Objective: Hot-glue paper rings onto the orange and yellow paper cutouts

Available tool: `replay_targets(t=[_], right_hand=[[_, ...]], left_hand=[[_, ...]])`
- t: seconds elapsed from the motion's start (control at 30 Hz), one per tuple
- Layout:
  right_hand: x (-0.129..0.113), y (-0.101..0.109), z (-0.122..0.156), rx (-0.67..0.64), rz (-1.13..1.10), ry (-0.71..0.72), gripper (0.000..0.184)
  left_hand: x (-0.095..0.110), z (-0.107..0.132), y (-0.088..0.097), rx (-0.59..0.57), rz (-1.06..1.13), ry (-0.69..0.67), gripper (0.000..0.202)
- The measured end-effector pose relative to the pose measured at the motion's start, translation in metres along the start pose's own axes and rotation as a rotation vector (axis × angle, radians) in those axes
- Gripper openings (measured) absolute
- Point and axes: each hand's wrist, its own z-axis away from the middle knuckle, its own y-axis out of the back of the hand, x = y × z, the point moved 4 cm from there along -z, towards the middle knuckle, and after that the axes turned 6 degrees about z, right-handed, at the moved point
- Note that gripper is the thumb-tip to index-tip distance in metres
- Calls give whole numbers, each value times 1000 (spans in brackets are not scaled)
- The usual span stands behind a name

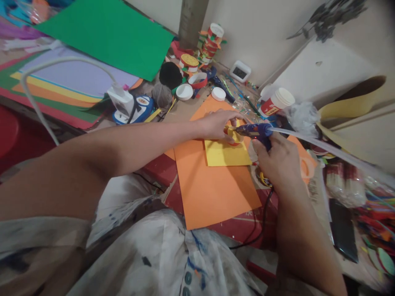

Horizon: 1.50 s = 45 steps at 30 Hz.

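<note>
My right hand (280, 158) is wrapped round the handle of a blue hot glue gun (254, 130), with a long clear glue stick (308, 135) coming out of its back. The gun's nozzle points left at a small yellow-and-red round paper piece (236, 137). That piece is pinched in the fingers of my left hand (217, 125). Under both lies a yellow paper sheet (226, 155), on top of a larger orange sheet (212, 193). The nozzle tip is close to the piece; whether it touches I cannot tell.
A white charger sits in a blue power strip (138, 109) at left, near stacked coloured sheets and a green sheet (114, 33). Behind are white lids (184, 92), a small clock (240, 71) and a paper cup (277, 102). A black phone (343, 230) lies at right; a black cord (267, 218) hangs in front.
</note>
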Motion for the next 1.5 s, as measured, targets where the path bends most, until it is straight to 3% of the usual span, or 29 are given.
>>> replay_targets(t=[0.47,0.87,1.17,1.5], right_hand=[[0,-15,-4,-4,-207,-47,41],[-3,-16,-1,32,-14,-30,48],[-10,-18,3,22,7,8,48],[-10,10,8,-31,127,-79,34]], left_hand=[[-1,1,1,30,13,18,92],[-3,1,2,10,8,22,94],[-6,-2,0,19,-8,34,95],[-5,-3,-1,-13,-23,12,89]])
